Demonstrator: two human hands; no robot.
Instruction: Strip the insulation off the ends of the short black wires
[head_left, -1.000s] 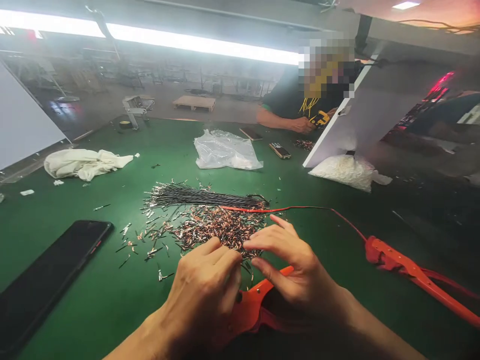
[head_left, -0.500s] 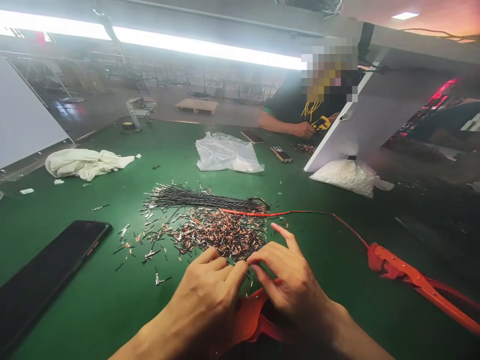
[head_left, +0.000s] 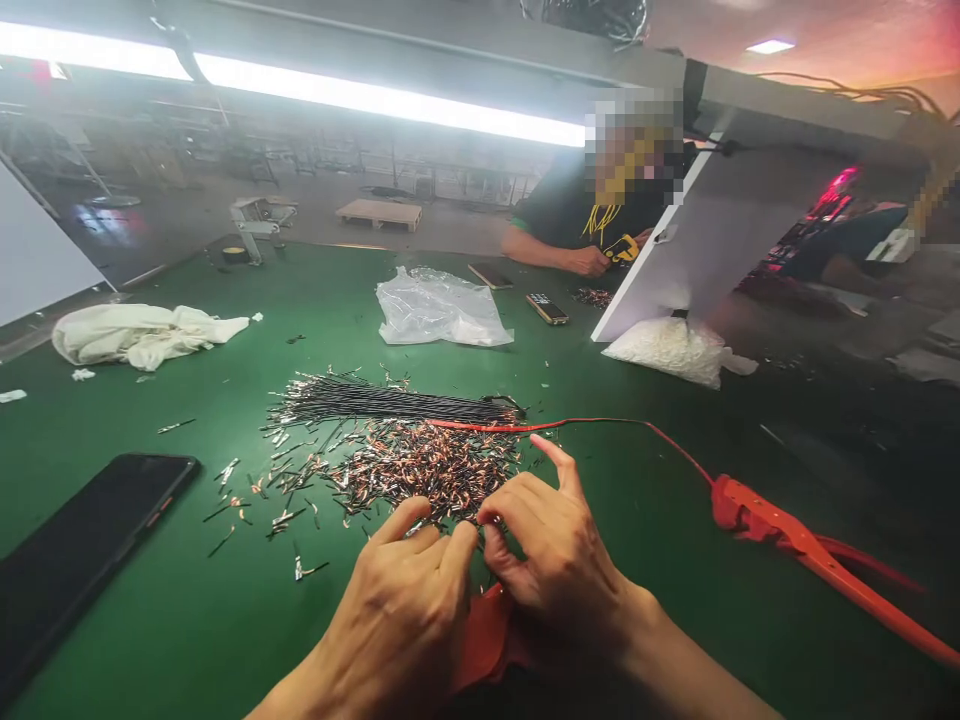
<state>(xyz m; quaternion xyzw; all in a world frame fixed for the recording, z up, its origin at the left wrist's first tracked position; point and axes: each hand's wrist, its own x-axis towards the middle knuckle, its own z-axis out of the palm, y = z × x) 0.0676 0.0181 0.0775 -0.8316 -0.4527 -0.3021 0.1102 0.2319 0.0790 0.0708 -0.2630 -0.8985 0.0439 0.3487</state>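
Observation:
My left hand (head_left: 409,610) and my right hand (head_left: 559,560) meet fingertip to fingertip at the near edge of a heap of short copper-tipped wire pieces (head_left: 420,465). The fingers pinch together at the heap's edge; what they pinch is too small to make out. A bundle of long black wires (head_left: 390,400) lies just beyond the heap. An orange tool (head_left: 487,635) sits under both hands, mostly hidden by them.
A black phone (head_left: 82,545) lies at the near left. An orange-handled cutter (head_left: 795,545) with a red wire (head_left: 600,422) lies right. On the green table (head_left: 225,620) are a white cloth (head_left: 139,333) and plastic bags (head_left: 439,308). Another person (head_left: 577,215) works opposite.
My hands have drawn closer together and slightly toward me, fingertips now touching at the heap's edge. The view has shifted a little to the right.

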